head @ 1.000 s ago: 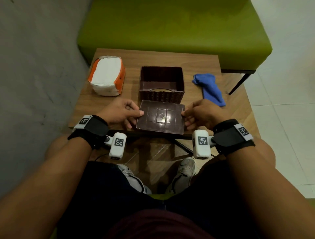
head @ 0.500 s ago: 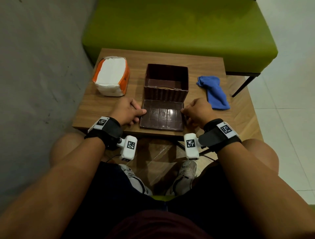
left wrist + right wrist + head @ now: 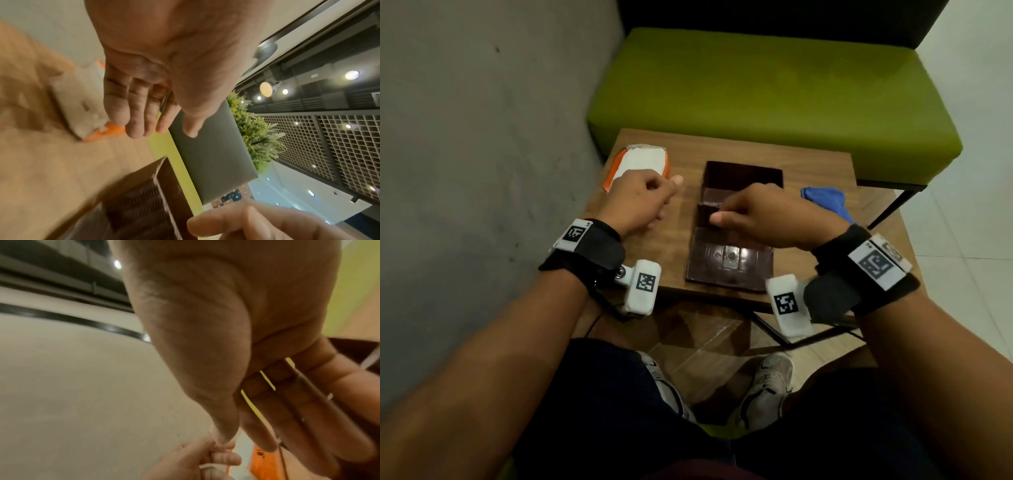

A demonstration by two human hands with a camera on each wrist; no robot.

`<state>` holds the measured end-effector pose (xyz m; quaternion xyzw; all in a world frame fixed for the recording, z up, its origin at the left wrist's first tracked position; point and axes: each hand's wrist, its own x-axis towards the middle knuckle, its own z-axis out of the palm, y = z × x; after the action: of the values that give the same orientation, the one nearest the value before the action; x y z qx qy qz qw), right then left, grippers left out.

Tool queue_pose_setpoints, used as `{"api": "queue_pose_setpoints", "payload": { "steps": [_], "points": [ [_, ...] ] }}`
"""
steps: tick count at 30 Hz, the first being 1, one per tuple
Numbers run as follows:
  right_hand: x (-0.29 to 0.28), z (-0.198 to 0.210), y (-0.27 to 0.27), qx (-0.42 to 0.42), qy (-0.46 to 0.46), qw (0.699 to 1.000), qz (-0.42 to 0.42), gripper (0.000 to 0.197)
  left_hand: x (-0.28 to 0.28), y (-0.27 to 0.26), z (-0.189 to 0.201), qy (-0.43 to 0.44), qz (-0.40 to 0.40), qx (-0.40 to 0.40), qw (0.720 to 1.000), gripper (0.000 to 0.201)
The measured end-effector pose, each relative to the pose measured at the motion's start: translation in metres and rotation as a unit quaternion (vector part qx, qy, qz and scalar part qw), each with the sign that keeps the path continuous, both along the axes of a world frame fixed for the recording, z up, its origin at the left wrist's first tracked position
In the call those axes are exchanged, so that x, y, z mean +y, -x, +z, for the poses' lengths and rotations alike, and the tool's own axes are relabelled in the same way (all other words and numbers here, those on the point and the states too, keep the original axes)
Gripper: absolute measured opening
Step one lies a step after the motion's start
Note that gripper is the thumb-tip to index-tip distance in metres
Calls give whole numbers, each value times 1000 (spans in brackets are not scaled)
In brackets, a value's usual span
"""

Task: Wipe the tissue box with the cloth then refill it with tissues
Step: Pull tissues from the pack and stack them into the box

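The brown tissue box (image 3: 743,176) stands open mid-table, its lid (image 3: 729,263) lying flat in front of it. An orange-and-white tissue pack (image 3: 643,162) lies at the back left, and the blue cloth (image 3: 825,200) is at the right. My left hand (image 3: 664,200) hovers just right of the pack with relaxed fingers, holding nothing; the left wrist view shows this hand (image 3: 156,126) empty, with the pack (image 3: 82,97) behind and the box (image 3: 139,203) below. My right hand (image 3: 722,214) reaches left over the box's front wall, and its straight fingers (image 3: 259,431) hold nothing.
The small wooden table (image 3: 664,253) stands against a green sofa (image 3: 774,96) at the back and a grey wall (image 3: 482,137) at the left. My knees and shoes are below the table's near edge. Tiled floor lies to the right.
Both hands have let go of the lid, which now lies flat on the table. The left hand rose toward the tissue pack and the right hand moved over the box.
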<state>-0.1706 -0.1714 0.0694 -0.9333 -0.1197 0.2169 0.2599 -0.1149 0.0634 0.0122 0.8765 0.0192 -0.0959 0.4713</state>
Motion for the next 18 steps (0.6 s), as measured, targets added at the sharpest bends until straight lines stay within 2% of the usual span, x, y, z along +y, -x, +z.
{"api": "queue_pose_setpoints", "payload": {
  "steps": [2, 5, 8, 14, 18],
  "points": [
    [19, 8, -27, -51, -3, 998, 42, 27, 16, -22, 8, -4, 43, -23, 999, 34],
    [45, 9, -73, -118, -22, 991, 55, 19, 35, -49, 15, -53, 76, 1, 996, 12],
    [70, 0, -117, -168, -11, 984, 61, 15, 45, -71, 10, -103, 94, 40, 989, 18],
    [119, -31, -177, -136, 46, 983, 116, 29, 60, -110, -6, -160, 70, 115, 978, 18],
    [135, -53, -195, -113, 93, 980, 134, 37, 61, -121, -7, -139, 63, 148, 977, 12]
  ]
}}
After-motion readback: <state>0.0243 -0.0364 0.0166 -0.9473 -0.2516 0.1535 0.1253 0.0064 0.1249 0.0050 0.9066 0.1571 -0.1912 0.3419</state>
